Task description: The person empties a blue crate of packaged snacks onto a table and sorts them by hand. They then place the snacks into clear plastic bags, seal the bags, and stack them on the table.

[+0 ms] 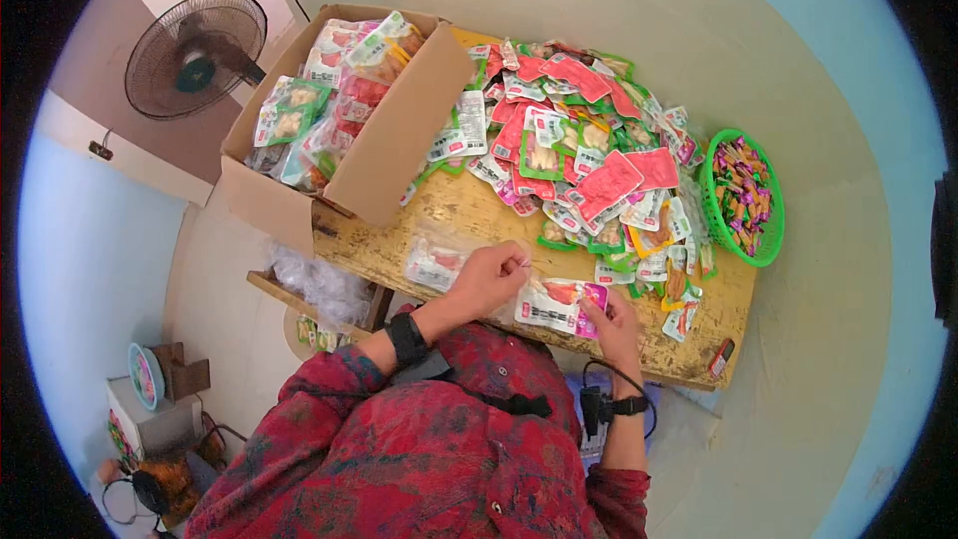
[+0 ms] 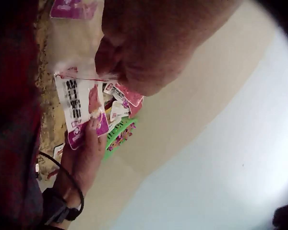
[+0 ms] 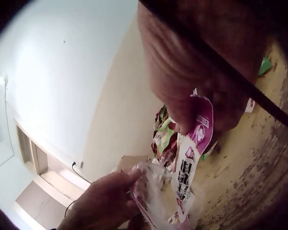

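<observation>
Head view: a clear plastic bag (image 1: 519,284) is pinched at its mouth by the left hand (image 1: 489,277), while a purple-edged snack packet (image 1: 559,304) is gripped between thumb and fingers of the right hand (image 1: 614,324), right at the near table (image 1: 439,225) edge. Risk-wise, the packet could probably be snagged on the floppy bag mouth and dropped off that edge, since the film is held at one spot only. Cardboard box (image 1: 384,155): stuffed with more packets. Green basket (image 1: 711,202): filled with small wrapped candies (image 1: 743,190). A loose packet pile (image 1: 589,155) is spread between them.
</observation>
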